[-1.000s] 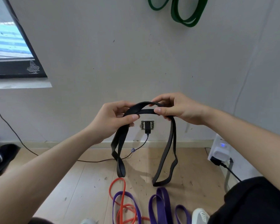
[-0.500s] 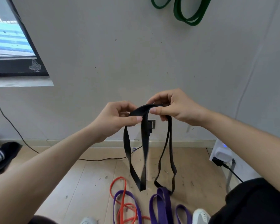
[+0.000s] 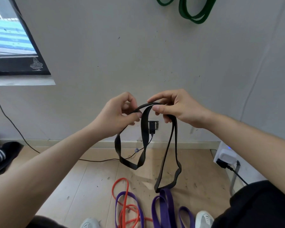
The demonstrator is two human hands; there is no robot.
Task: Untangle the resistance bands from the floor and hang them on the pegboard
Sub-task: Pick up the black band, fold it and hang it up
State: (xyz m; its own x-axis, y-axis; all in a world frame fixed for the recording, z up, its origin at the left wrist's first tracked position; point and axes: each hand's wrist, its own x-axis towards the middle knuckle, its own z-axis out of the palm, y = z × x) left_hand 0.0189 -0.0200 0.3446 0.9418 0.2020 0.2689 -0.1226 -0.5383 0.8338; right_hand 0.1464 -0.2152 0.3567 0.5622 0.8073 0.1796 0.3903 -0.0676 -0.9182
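A black resistance band (image 3: 144, 137) hangs in front of the wall in two twisted loops. My left hand (image 3: 117, 116) pinches its top at the left, and my right hand (image 3: 176, 109) pinches it just to the right, with one strand running under the fingers. The longer loop's bottom reaches the floor beside the purple bands (image 3: 163, 209). An orange band (image 3: 125, 206) lies tangled with a purple one on the wooden floor. Green bands (image 3: 194, 14) hang high on the wall at the top right.
A wall socket with a black plug (image 3: 152, 126) and its cable sits behind the band. A white adapter (image 3: 225, 156) with a cord is at the right wall. Dark clothing (image 3: 2, 155) lies at the left. A window (image 3: 10, 38) is upper left. My shoes (image 3: 204, 218) stand by the bands.
The hanging loops have swung apart: the left loop has opened and risen, the right one has dropped toward the purple bands. Both hands have stayed close together at the top.
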